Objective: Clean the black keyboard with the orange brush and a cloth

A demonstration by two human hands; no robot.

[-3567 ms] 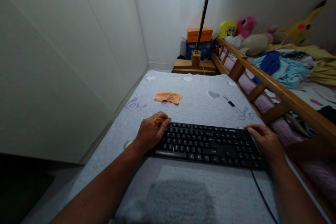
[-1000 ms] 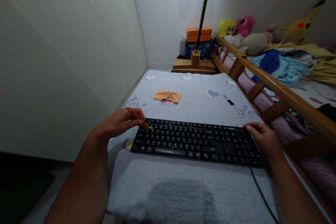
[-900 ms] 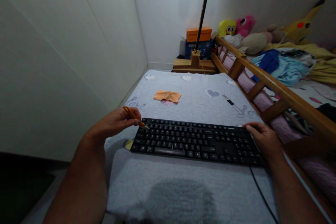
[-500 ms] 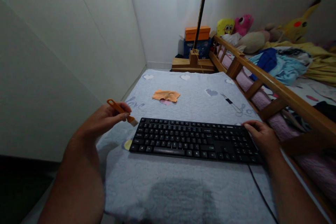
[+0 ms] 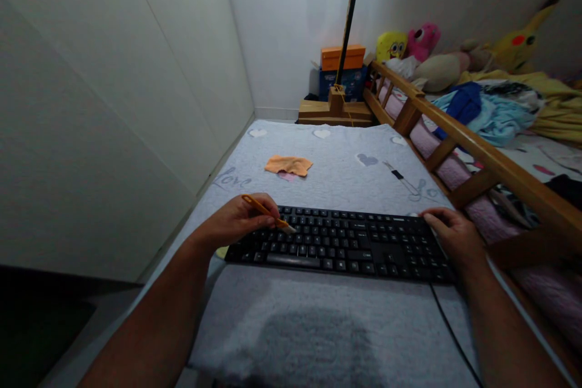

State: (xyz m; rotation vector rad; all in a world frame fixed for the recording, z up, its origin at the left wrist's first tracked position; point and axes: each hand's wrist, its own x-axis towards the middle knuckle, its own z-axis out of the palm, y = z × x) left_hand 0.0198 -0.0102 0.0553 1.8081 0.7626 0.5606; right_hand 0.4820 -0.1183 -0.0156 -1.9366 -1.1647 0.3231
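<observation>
Left hand (image 5: 254,218), in the head view, is closed to a pinch, thumb and fingers clasping the orange handle of a small brush (image 5: 260,205). Taking the black keyboard (image 5: 331,242) as the clock's centre, this hand sits between nine and ten o'clock, over the far left keys. The brush slants, handle end toward ten and pale bristles toward four, down at the keys; whether they touch is too small to tell. At three o'clock the right hand (image 5: 454,236) lies against the keyboard's right end, fingers bent and close together; whether it grips or merely rests, I cannot tell. The keyboard lies flat on a pale quilted cover (image 5: 254,315), its cable (image 5: 450,324) running off toward five. An orange cloth (image 5: 288,165) lies at eleven o'clock, well apart from a thin metal tool with a black band (image 5: 398,174) at one. Past these, a wooden rail (image 5: 500,145) stands at two, an orange box (image 5: 343,57) at twelve.
</observation>
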